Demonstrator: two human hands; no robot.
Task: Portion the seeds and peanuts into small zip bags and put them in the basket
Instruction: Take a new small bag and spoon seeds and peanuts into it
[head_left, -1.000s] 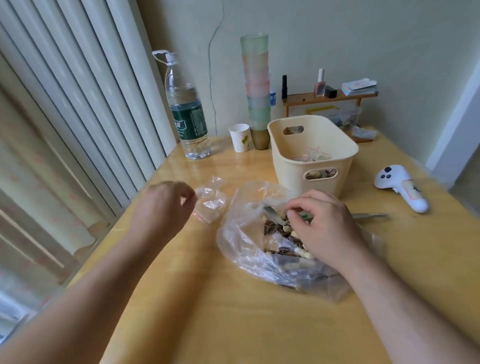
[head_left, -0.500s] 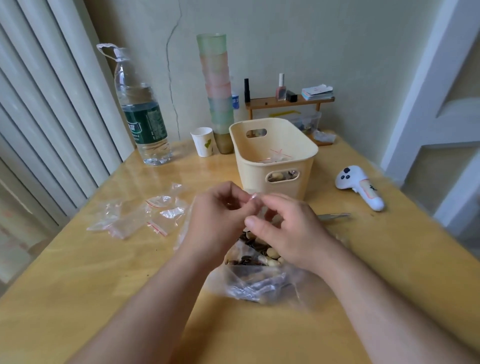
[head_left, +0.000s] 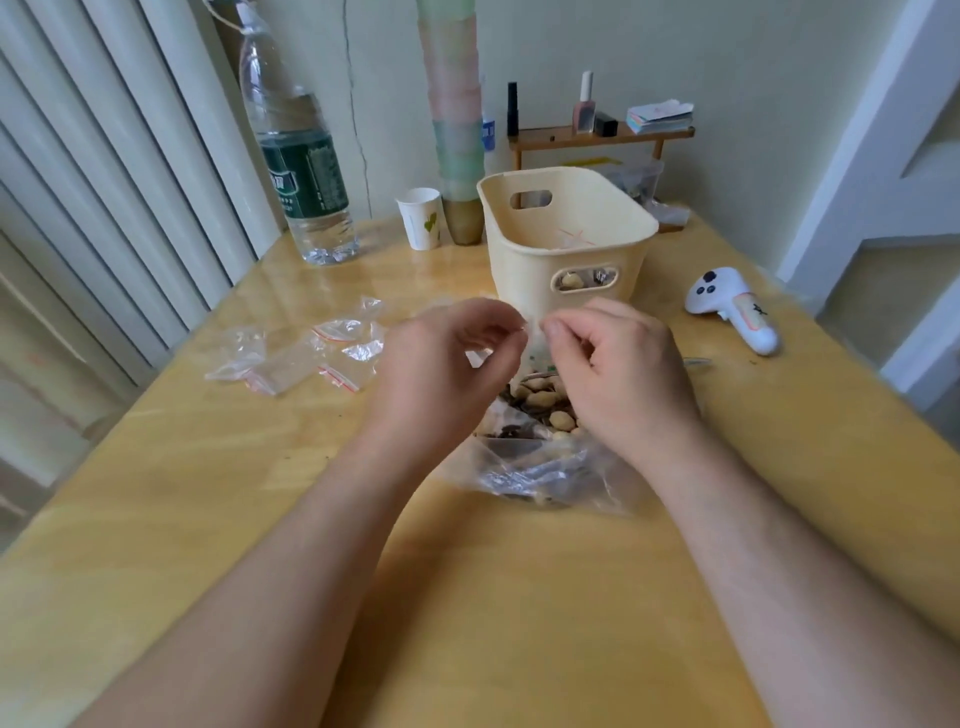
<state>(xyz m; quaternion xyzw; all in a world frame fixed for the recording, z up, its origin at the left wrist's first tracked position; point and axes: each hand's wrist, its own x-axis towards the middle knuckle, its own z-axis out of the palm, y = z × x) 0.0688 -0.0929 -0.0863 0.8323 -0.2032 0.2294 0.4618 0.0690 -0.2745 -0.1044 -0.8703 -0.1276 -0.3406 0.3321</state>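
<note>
Hands (head_left: 530, 364) pinching clear, near-invisible zip bag (head_left: 535, 340)

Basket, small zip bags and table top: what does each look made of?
Basket: cream plastic by the look, matte, with moulded handle slots and a rolled rim. Small zip bags: thin clear plastic film, crinkled and glinting, with red seal strips. Table top: looks like light wood or wood-look laminate, glossy, with grain lines and window reflections.
</note>
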